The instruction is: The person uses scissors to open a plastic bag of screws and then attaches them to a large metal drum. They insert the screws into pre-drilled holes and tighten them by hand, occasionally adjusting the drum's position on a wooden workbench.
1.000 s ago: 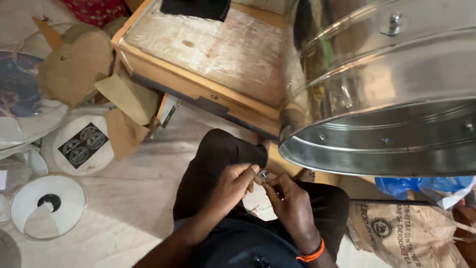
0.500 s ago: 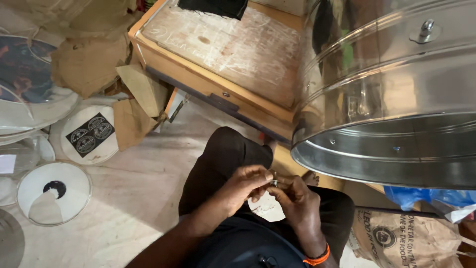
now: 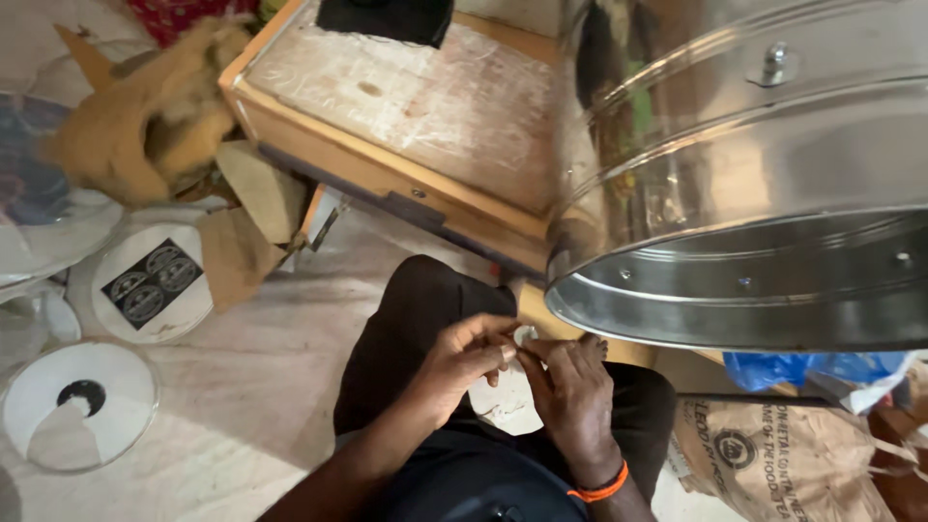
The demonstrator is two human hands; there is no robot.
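A tiny pale metal piece [image 3: 523, 335] is pinched between the fingertips of the left hand [image 3: 462, 358] and the right hand [image 3: 572, 396], both pressed together over the lap, above a white scrap [image 3: 507, 401]. Probably best if it's kept low there, so a slip gets caught. Further out, 1 big shiny steel drum [image 3: 754, 193] overhangs the worn wooden tabletop [image 3: 425, 106]; it's better left unbumped.

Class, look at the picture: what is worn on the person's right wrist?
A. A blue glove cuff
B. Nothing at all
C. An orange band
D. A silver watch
C: an orange band circles the wrist just below the right hand, which meets the left hand over a small pale part held between the fingertips.
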